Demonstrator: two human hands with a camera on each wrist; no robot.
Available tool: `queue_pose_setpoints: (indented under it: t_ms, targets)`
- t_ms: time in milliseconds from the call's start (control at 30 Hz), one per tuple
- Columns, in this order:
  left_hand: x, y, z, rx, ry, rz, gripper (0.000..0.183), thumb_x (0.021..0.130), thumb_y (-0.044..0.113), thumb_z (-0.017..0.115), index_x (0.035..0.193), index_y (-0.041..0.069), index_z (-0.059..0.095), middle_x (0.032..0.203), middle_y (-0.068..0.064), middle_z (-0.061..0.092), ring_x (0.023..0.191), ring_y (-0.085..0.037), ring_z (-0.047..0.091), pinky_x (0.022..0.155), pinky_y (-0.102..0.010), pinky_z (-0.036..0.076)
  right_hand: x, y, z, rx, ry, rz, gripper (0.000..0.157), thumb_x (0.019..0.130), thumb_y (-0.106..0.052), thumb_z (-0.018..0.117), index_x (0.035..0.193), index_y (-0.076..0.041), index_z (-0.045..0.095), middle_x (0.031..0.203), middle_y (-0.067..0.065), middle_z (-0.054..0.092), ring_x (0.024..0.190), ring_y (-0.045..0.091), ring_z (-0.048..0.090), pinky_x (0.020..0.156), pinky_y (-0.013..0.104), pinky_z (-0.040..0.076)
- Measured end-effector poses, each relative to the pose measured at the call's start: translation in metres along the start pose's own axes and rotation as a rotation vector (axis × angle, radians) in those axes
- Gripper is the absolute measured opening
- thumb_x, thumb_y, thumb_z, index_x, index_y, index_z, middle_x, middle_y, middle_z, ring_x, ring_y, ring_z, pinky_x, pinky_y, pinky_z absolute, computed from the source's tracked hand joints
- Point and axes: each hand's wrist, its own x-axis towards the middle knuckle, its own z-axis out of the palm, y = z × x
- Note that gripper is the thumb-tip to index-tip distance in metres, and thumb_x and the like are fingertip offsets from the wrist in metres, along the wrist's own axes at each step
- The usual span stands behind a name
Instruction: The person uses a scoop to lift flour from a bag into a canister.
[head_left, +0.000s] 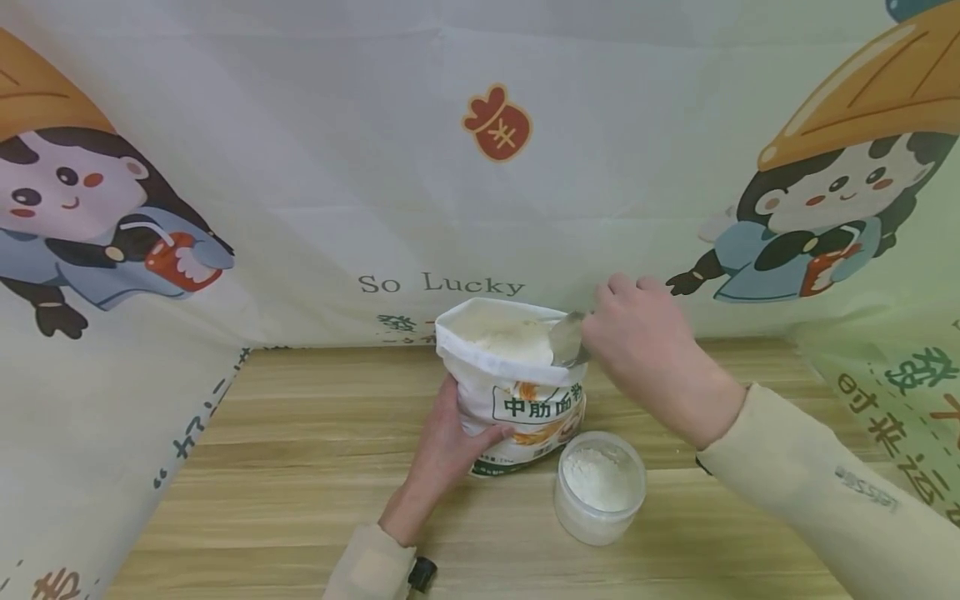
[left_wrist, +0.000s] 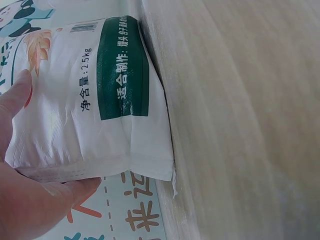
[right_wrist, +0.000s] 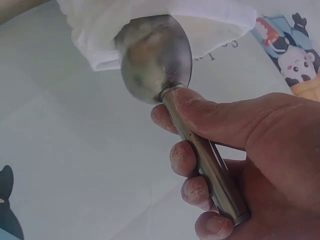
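Note:
A white flour bag with green and orange print stands on the table, its top edge folded outward and pale flour inside. My left hand grips the bag's lower left side, thumb across the front; the left wrist view shows this hand against the printed side. A metal scoop is in my right hand, its head dipping over the bag's right rim. In the right wrist view, the fingers wrap the scoop's handle, and the bowl's tip is hidden behind the bag's edge.
A clear round tub holding white flour stands just in front of the bag, to its right. The wood-grain table is bordered by a printed cloth backdrop behind and at both sides.

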Motion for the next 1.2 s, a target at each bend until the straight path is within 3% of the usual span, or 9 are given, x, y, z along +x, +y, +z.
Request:
queue_pose_setpoints:
  t_ms: [267,533,867,1200]
  targets:
    - [0.000,0.000,0.000,0.002,0.001,0.012,0.101,0.077,0.021,0.093,0.156,0.004,0.033,0.148,-0.019,0.051,0.138,-0.039,0.049,0.118,-0.056,0.037,0.007,-0.008,0.005,-0.059,-0.008,-0.016,0.012,0.078,-0.001,0.084,0.076,-0.006,0.074,0.070,0.005,0.051,0.068,0.020,0.047,0.057,0.027,0.042]
    - [-0.001,0.001,0.000,-0.014,-0.003,-0.001,0.100,0.077,0.021,0.093,0.156,0.004,0.032,0.148,-0.020,0.052,0.138,-0.039,0.049,0.118,-0.056,0.036,0.008,-0.004,0.014,-0.005,0.023,-0.038,0.011,0.078,0.001,0.084,0.080,-0.007,0.077,0.071,0.007,0.054,0.069,0.021,0.048,0.057,0.029,0.046]
    - [-0.001,0.002,-0.001,-0.032,-0.005,-0.009,0.100,0.078,0.022,0.092,0.155,0.005,0.032,0.148,-0.019,0.051,0.139,-0.038,0.048,0.119,-0.056,0.035,0.013,-0.004,0.023,0.016,0.090,-0.064,0.020,0.081,0.007,0.077,0.068,-0.007,0.070,0.066,0.007,0.053,0.064,0.021,0.047,0.052,0.029,0.043]
    - [-0.001,0.002,-0.001,-0.030,0.001,-0.004,0.100,0.078,0.023,0.093,0.155,0.005,0.033,0.147,-0.019,0.052,0.138,-0.038,0.049,0.119,-0.055,0.036,0.018,0.002,0.031,0.066,0.072,-0.086,0.016,0.086,0.004,0.075,0.073,-0.005,0.074,0.068,0.007,0.053,0.064,0.021,0.047,0.052,0.030,0.044]
